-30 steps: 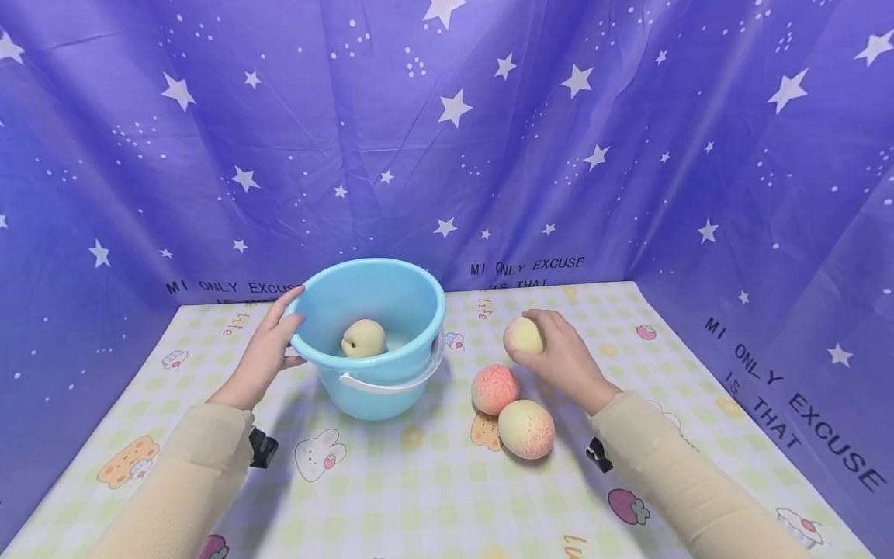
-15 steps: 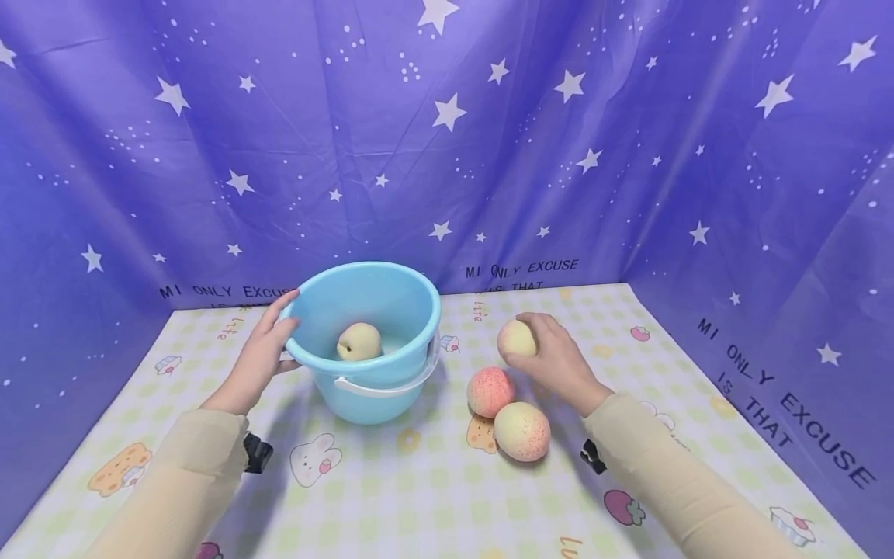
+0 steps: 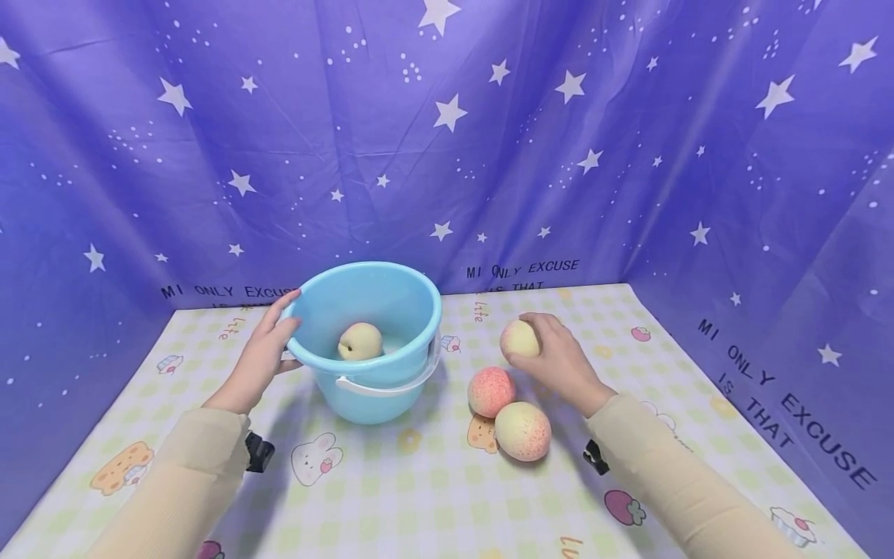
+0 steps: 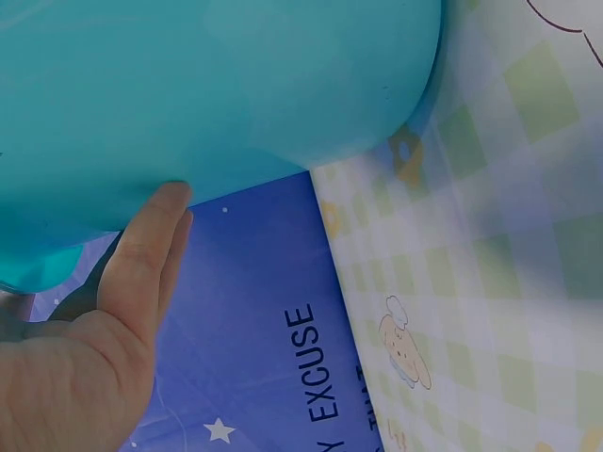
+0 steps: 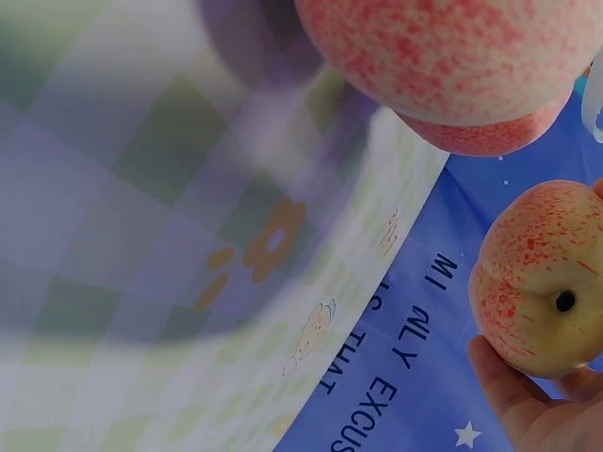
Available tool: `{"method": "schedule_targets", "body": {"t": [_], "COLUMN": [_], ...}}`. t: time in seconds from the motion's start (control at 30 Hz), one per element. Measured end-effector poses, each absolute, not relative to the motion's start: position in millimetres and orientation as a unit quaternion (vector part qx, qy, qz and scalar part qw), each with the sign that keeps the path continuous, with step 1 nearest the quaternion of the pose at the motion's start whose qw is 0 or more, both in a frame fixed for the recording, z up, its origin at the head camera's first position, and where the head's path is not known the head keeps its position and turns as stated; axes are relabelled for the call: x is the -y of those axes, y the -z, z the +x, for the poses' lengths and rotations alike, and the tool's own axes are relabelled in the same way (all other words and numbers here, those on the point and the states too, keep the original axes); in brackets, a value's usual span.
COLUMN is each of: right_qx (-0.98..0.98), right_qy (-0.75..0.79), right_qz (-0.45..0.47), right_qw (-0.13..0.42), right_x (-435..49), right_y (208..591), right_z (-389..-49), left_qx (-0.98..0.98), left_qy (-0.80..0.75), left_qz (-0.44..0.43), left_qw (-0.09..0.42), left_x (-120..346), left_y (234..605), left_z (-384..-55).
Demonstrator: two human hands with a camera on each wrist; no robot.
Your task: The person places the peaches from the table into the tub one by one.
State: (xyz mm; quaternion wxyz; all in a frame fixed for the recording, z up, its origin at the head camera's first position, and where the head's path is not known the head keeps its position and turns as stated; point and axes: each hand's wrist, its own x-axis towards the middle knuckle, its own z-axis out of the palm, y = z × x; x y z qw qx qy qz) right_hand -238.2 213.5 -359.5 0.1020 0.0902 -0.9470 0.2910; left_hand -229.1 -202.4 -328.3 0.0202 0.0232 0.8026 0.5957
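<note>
A light-blue bucket (image 3: 370, 388) stands at the left of the middle, with a peach (image 3: 362, 341) lying inside. My left hand (image 3: 257, 355) holds the bucket at its left rim; the left wrist view shows fingers (image 4: 141, 259) against the outer wall. With fingers and thumb, my right hand (image 3: 559, 359) grips a yellow-pink peach (image 3: 519, 339) to the right of the bucket. A dark stem hole shows on that peach (image 5: 542, 282) in the right wrist view. Nearer me lie a reddish peach (image 3: 492, 392) and a yellow peach (image 3: 523, 432), side by side.
The bucket's white handle (image 3: 387, 390) hangs down over its front. A checked tablecloth (image 3: 391, 505) with cartoon prints covers the table. Purple star-patterned curtains (image 3: 447, 155) enclose the back and both sides.
The whole head view has shifted slightly. Both hands keep their holds on the bucket and the peach, with no clear movement relative to the other things.
</note>
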Motion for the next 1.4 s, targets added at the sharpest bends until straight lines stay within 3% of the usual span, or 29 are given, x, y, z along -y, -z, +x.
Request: {"method": "schedule_targets", "body": {"t": [0.83, 1.4], "right_qx": [0.944, 0.934], "right_qy": [-0.296, -0.302], "right_qz": [0.095, 0.129], "right_qw": [0.107, 0.141], "right_x": [-210.2, -194.7], "right_y": [355.7, 339.4], "right_z": [-239.4, -237.3], "left_qx": [-0.800, -0.797], "left_qy": [-0.599, -0.604], "left_qz": [0.020, 0.023], "left_qw": [0.020, 0.019], "left_x": [202.1, 203.6], "left_y": [328.9, 331.3], "left_z": [-230.1, -232.7]}}
